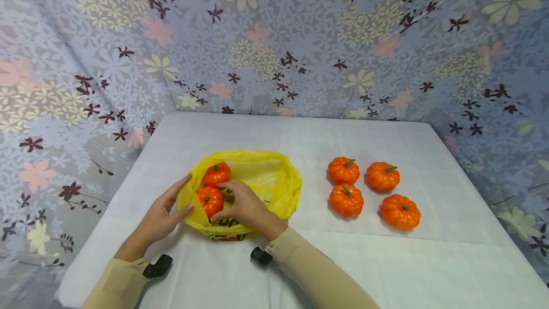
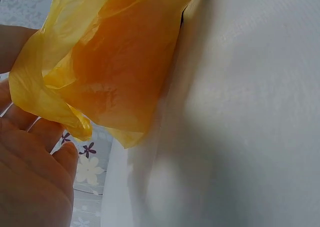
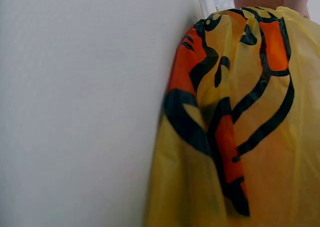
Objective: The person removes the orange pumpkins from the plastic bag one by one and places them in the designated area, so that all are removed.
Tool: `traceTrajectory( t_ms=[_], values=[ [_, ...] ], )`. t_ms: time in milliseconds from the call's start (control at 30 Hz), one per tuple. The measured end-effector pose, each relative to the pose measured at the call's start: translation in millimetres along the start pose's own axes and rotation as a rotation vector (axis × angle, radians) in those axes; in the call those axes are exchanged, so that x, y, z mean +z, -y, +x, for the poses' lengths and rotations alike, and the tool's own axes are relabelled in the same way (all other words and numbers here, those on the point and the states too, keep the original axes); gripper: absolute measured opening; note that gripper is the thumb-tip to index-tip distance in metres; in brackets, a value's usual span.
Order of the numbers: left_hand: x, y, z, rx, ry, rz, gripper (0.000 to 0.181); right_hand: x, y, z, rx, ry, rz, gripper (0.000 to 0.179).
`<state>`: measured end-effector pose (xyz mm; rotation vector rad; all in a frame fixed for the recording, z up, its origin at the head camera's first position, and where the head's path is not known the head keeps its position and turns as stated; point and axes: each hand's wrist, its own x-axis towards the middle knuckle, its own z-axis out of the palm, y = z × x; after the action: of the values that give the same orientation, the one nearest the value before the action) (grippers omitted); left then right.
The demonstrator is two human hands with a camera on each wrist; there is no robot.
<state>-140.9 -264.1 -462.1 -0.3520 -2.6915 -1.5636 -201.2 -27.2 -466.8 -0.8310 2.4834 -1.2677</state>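
Observation:
A yellow plastic bag (image 1: 288, 182) lies with its mouth wide, dark and orange print on its front. Inside, at its left end, are two small orange pumpkins: a rear one (image 1: 216, 174) and a front one (image 1: 207, 199), each with a green stem. My right hand (image 1: 245, 206) reaches into the bag, thumb and fingers curved about the front pumpkin's right side. At the bag's left rim, my left hand (image 1: 165, 209) rests with fingers and thumb spread against the plastic. The left wrist view shows its fingers (image 2: 45, 132) partly behind the bag's fold.
Several more orange pumpkins stand in a loose group to the bag's right, among them a front right one (image 1: 400, 212) and a rear left one (image 1: 343, 170). A white cloth covers the table (image 1: 386, 271). Flowered fabric (image 1: 274, 37) hangs behind and at both sides.

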Motion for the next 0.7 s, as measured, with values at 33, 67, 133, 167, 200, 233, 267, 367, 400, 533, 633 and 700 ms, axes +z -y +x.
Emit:
traceTrajectory(
  t_ms=[33, 67, 133, 167, 200, 233, 267, 367, 400, 533, 633, 700],
  values=[
    [0.1, -0.2, 0.1, -0.001, 0.001, -0.001, 0.072, 0, -1, 0.0, -0.004, 0.002, 0.0, 0.08],
    [0.2, -0.4, 0.3, 0.002, 0.003, -0.003, 0.072, 0, -1, 0.0, -0.007, 0.003, 0.0, 0.08],
    [0.2, -0.9, 0.4, 0.006, 0.003, -0.006, 0.072, -1, -1, -0.3, -0.012, 0.011, 0.008, 0.078],
    [0.2, -1.0, 0.4, 0.009, 0.003, -0.008, 0.073, -2, -1, -0.7, -0.013, 0.014, 0.013, 0.078],
    [0.0, -1.1, 0.3, 0.013, 0.002, -0.013, 0.073, -3, -1, -1.2, -0.012, 0.018, 0.023, 0.077],
    [-0.1, -1.2, 0.2, 0.015, 0.002, -0.014, 0.073, -3, -1, -1.9, -0.008, 0.021, 0.032, 0.076],
    [-0.3, -1.2, 0.1, 0.019, 0.001, -0.014, 0.073, -4, -1, -2.5, -0.004, 0.023, 0.043, 0.076],
    [-0.8, -0.9, 0.0, 0.026, -0.005, -0.011, 0.072, -7, -2, -4.3, 0.003, 0.026, 0.062, 0.075],
    [-0.9, -0.8, 0.0, 0.027, -0.007, -0.009, 0.072, -7, -2, -4.8, 0.003, 0.027, 0.071, 0.075],
    [-0.4, -0.4, 0.0, 0.021, -0.011, 0.003, 0.072, -9, -4, -7.7, 0.009, 0.042, 0.073, 0.076],
    [0.3, -0.1, -0.5, 0.012, -0.011, 0.008, 0.073, -11, -5, -10.9, 0.026, 0.049, 0.056, 0.076],
    [0.7, 0.3, -1.0, 0.009, -0.012, 0.009, 0.072, -13, -6, -13.1, 0.034, 0.043, 0.039, 0.076]
  ],
)
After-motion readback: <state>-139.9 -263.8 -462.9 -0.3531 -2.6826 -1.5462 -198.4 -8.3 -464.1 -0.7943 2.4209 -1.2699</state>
